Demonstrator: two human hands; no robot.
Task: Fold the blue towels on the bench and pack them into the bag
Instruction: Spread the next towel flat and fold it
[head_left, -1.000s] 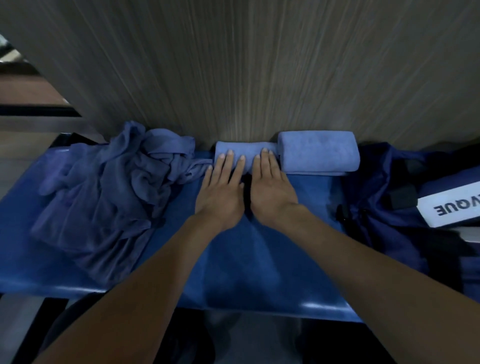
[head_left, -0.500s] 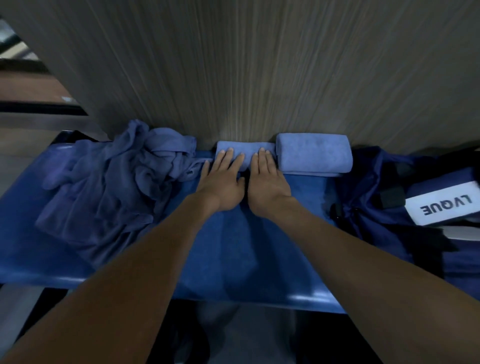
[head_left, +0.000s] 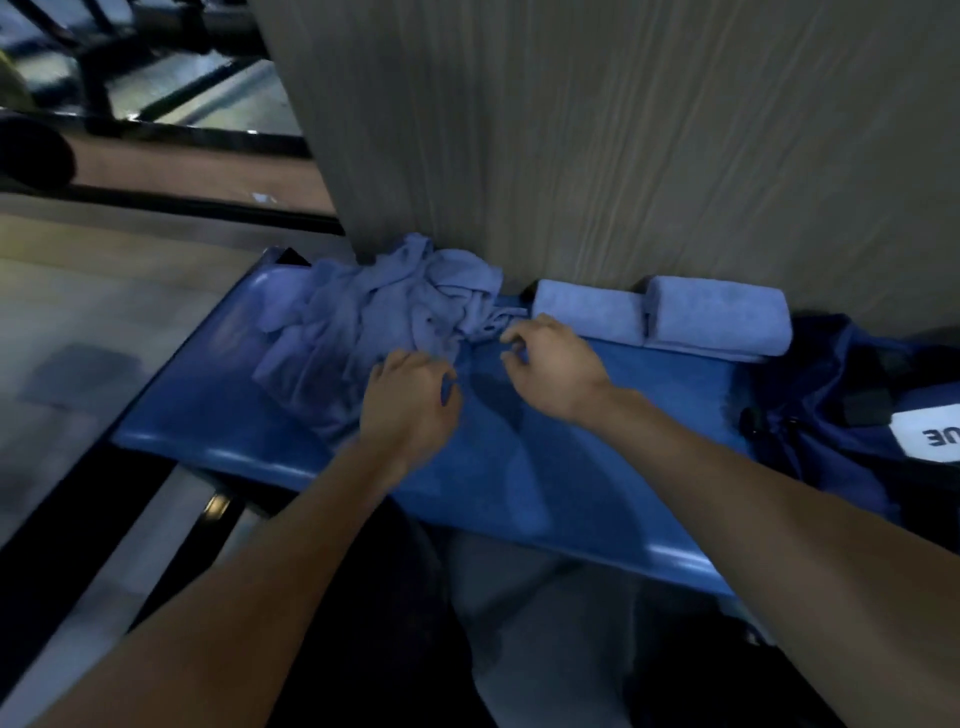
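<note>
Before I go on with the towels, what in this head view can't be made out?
- Bag: cut off by the right edge; its opening and contents unseen.
- Bag label: only the letters "UE" show.
- Crumpled pile: towel count unclear in the folds.
- Left hand, right hand: motion blur; any hold on cloth unclear.

Your left hand (head_left: 410, 400) and right hand (head_left: 553, 364) are off the small folded towel (head_left: 587, 310), where they pressed flat a second ago. Both now reach left with curled fingers to the edge of the crumpled towel pile (head_left: 384, 312). Your view swings left too.
</note>
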